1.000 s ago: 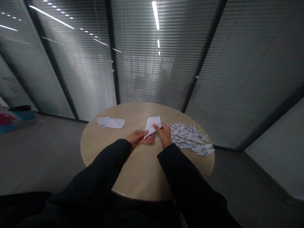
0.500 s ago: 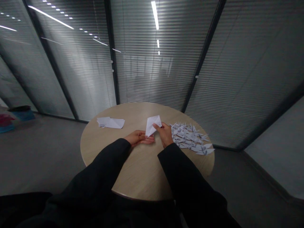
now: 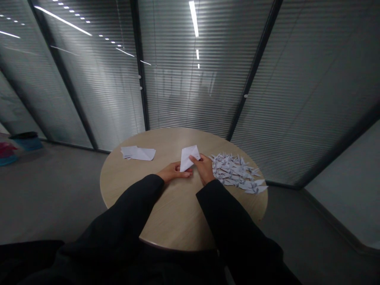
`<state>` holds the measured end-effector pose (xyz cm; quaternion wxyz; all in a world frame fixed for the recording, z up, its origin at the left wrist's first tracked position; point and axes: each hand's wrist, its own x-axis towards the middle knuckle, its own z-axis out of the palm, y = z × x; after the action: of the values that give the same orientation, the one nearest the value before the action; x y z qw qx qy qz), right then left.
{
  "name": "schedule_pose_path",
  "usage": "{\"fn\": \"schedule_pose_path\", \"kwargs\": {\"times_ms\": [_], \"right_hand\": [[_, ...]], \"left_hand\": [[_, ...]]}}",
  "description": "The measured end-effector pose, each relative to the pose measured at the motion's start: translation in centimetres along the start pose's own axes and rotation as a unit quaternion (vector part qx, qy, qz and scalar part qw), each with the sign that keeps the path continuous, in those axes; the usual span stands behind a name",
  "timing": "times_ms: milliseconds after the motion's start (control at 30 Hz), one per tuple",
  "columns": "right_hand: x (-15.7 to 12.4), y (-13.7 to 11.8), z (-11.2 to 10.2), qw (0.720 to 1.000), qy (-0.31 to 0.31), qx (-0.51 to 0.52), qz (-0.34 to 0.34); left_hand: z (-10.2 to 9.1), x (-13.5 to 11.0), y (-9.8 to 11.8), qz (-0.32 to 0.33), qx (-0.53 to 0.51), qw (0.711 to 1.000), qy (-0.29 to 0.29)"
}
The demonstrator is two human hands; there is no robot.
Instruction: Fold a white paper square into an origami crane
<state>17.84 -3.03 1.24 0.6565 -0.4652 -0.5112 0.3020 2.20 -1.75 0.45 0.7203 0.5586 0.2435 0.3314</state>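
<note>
A white, partly folded sheet of paper point(image 3: 188, 156) stands tilted up over the middle of the round wooden table point(image 3: 178, 213). My right hand point(image 3: 205, 169) pinches its right edge between thumb and fingers. My left hand point(image 3: 173, 172) lies low on the table with its fingertips closed on the sheet's lower left corner. Both arms are in black sleeves.
A heap of several small folded white paper cranes point(image 3: 236, 171) lies to the right of my right hand. A few flat white sheets point(image 3: 138, 153) lie at the table's far left. Glass walls with blinds stand behind. Coloured bins point(image 3: 18, 145) sit on the floor at far left.
The folded sheet has tipped slightly left and lower between my hands. My left fingers have slid closer under its corner. The view has barely shifted.
</note>
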Motion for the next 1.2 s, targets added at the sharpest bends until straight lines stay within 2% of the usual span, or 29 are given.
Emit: {"fn": "schedule_pose_path", "kwargs": {"times_ms": [200,533,833,967,1200], "right_hand": [[0.0,0.0,0.2,1.000,0.001,0.016,0.004],[-0.3,-0.5,0.4,0.994,0.012,0.100,0.045],[-0.5,-0.6,0.4,0.995,-0.042,0.067,0.065],[-0.7,-0.6,0.4,0.992,-0.074,0.053,0.087],[-0.8,-0.1,0.4,0.984,-0.144,0.024,0.107]], "left_hand": [[0.0,0.4,-0.3,0.014,-0.012,0.999,0.045],[-0.2,-0.2,1.0,0.050,-0.040,0.988,0.137],[-1.0,0.2,1.2,0.133,-0.062,0.957,0.250],[-1.3,0.2,1.4,0.168,-0.035,0.945,0.279],[-1.5,0.2,1.9,0.178,0.026,0.937,0.299]]}}
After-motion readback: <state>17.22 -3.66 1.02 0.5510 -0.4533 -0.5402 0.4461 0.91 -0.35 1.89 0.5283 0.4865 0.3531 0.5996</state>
